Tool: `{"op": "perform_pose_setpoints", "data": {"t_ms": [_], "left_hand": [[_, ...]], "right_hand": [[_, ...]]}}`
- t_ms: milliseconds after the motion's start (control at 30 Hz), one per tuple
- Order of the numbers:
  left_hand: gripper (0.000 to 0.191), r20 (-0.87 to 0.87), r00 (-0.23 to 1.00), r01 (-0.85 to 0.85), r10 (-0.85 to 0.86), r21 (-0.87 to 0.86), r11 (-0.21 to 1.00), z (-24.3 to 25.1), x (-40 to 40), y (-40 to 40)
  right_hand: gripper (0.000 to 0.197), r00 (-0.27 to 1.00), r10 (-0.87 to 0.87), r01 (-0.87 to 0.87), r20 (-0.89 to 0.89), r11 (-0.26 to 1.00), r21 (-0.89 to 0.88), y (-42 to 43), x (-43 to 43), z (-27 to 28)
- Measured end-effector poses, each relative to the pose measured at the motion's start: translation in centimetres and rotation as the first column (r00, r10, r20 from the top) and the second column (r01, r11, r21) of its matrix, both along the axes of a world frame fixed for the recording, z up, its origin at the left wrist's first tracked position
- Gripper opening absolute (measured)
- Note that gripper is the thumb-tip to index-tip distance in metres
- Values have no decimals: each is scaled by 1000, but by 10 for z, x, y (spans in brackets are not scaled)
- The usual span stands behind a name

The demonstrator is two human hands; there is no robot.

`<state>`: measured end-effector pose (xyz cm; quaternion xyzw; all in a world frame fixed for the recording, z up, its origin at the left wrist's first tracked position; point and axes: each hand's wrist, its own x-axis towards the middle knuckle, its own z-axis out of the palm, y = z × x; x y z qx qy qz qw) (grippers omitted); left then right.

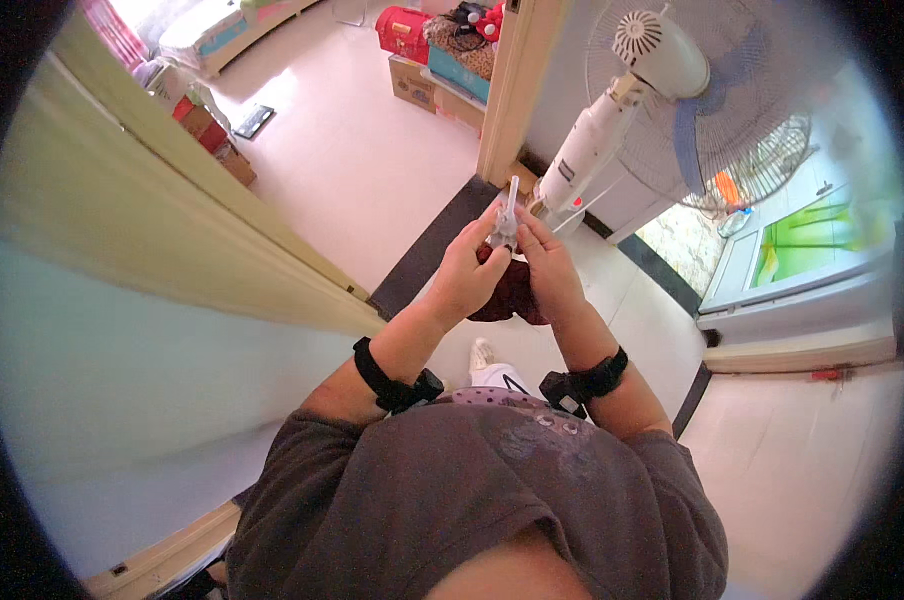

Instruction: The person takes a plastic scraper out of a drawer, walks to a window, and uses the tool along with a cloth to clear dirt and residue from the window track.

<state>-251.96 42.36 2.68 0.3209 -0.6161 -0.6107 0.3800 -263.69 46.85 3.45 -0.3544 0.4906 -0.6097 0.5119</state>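
My left hand (467, 271) and my right hand (555, 271) meet in front of me, both gripping a small white plastic piece (512, 196). A straight stem sticks up from it; its exact kind cannot be made out, as fingers cover much of it. Below and between the hands hangs a dark maroon cloth item (506, 294), partly hidden by them. Just beyond my right hand stands a white pedestal fan (583, 142), its blue blades inside a wire guard.
A pale door (159, 337) lies along my left, and a door frame (523, 90) rises ahead. Past the dark threshold (429, 247) are cardboard boxes (413, 81), a red case (403, 34) and a bed (204, 37). A green-patterned door panel (804, 240) is at right.
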Motion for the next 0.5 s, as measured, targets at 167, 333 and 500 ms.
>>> {"op": "perform_pose_setpoints", "data": {"t_ms": [167,333,500], "left_hand": [[45,73,987,-121,146,-279,953,7,-32,-61],[48,158,949,-198,272,-369,908,27,-55,-116],[48,157,913,-277,377,-441,854,33,-70,-185]], "right_hand": [[34,970,94,-116,-224,989,-88,-75,-45,-3],[43,927,218,-247,-305,967,-61,-143,-68,8],[41,951,306,-310,-49,947,-84,-218,-71,23]]}}
